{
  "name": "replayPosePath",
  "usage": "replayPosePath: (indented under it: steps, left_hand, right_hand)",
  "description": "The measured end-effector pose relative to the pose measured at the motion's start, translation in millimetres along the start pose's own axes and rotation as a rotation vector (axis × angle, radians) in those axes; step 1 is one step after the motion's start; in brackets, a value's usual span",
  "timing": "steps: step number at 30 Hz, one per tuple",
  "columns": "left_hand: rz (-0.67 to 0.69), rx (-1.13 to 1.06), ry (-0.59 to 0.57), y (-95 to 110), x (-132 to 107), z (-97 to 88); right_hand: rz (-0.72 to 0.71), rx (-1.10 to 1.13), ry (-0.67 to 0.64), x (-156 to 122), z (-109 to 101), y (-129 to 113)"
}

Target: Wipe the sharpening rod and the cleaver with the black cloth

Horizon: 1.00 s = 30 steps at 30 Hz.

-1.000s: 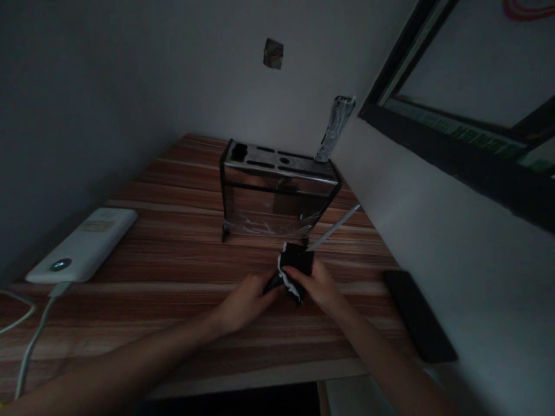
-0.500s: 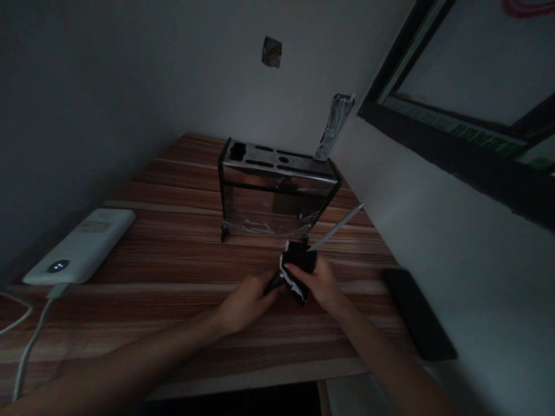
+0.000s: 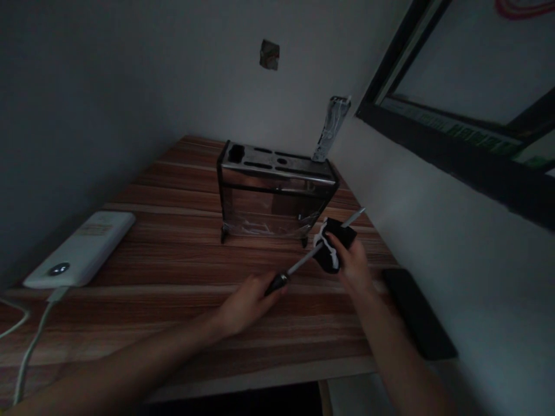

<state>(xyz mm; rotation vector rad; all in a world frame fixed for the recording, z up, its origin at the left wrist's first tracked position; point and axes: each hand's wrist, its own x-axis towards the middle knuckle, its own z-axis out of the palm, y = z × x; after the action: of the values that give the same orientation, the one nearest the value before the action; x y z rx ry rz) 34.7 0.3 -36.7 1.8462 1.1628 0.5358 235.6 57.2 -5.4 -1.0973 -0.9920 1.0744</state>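
My left hand (image 3: 246,301) grips the dark handle of a long thin steel rod (image 3: 303,263), which points up and to the right. My right hand (image 3: 353,263) is closed on a black cloth with white edging (image 3: 332,245), wrapped round the rod near its far end. Only the tip of the rod shows beyond the cloth. Both hands hover above a wooden table (image 3: 173,260), just in front of a clear knife holder with a slotted metal top (image 3: 273,193). Its slots look empty.
A white power bank (image 3: 82,249) with a cable lies at the table's left. A black phone (image 3: 418,312) lies at the right edge by the wall. A wrapped object (image 3: 330,127) leans in the corner behind the holder. A dark window frame (image 3: 455,138) is on the right.
My right hand has slid the cloth along the rod from beside the handle toward the tip, up and to the right. More of the bare rod now shows. My left hand has stayed put.
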Motion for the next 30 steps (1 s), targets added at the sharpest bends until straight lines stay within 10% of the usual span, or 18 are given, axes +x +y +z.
replayPosePath:
  steps: [30]
  left_hand:
    - [0.062, 0.077, -0.020, 3, -3, 2.4]
  right_hand:
    - [-0.259, 0.227, 0.326, 22, -19, -23]
